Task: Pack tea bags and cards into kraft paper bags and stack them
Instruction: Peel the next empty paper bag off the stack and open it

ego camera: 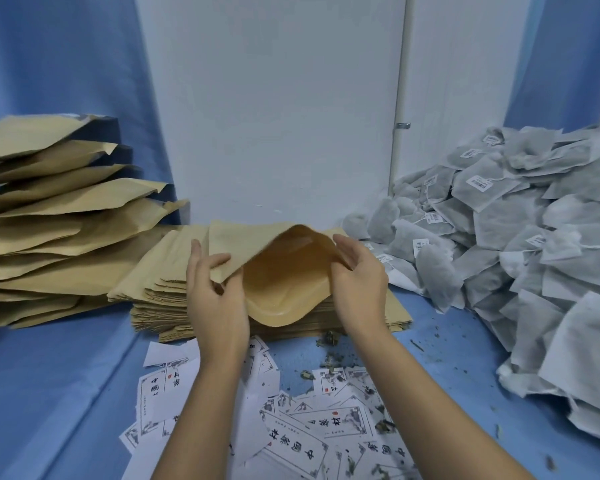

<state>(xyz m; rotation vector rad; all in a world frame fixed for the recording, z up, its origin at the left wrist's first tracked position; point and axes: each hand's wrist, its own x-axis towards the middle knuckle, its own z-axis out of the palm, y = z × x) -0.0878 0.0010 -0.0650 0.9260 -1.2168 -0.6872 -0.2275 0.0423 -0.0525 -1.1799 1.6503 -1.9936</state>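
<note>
Kraft bag (284, 282), one, gripped by left hand (219, 306), right hand (359, 285).

A flat surface covered in smooth blue cloth (66, 393) carries everything, and the same cloth rises behind it at the left and right. A tall, slumping pile of bulging tan kraft paper bags (49, 237) stands on its left side, and just beside that, in the middle, lies a low stack of flat, empty tan kraft paper bags (160, 299). A large heap of grey-white mesh tea bags with strings and small white tags (516, 237) fills the right side, while white rectangular cards printed with black characters (298, 441) lie scattered over the near middle among loose crumbs of dried green leaf (329, 339).
</note>
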